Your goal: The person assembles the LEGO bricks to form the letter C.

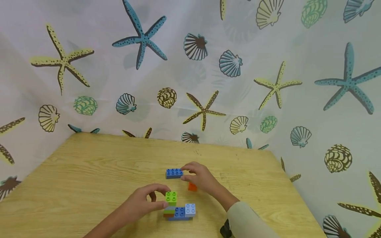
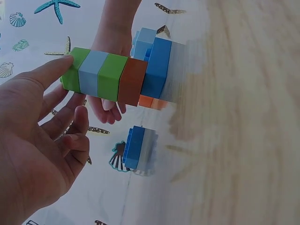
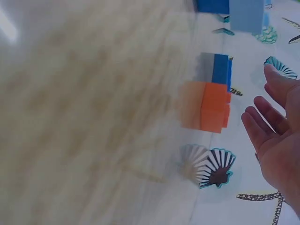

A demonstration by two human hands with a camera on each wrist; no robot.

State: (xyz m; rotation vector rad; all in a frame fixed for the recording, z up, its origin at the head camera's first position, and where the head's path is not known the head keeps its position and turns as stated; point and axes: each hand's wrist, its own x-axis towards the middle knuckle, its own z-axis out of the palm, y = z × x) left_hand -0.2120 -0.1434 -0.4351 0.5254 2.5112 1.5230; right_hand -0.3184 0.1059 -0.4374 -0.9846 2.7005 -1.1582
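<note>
In the head view my left hand [image 1: 140, 202] pinches the top green brick [image 1: 171, 197] of a short tower between thumb and fingers. The left wrist view shows the tower as green, light blue [image 2: 90, 78], green and brown [image 2: 131, 81], standing on a blue base brick [image 2: 157, 68]. A light blue brick [image 1: 190, 210] sits on the base's other end. My right hand [image 1: 200, 176] hovers with thumb and fingers parted at the right end of a loose blue brick [image 1: 174, 174]; in the right wrist view its fingers hold nothing.
An orange brick [image 1: 192, 187] lies under my right hand, partly hidden in the head view. A small black object [image 1: 226, 229] shows beside the right sleeve. The wooden table [image 1: 98, 165] is bordered by a cloth with shells and starfish [image 1: 169, 76].
</note>
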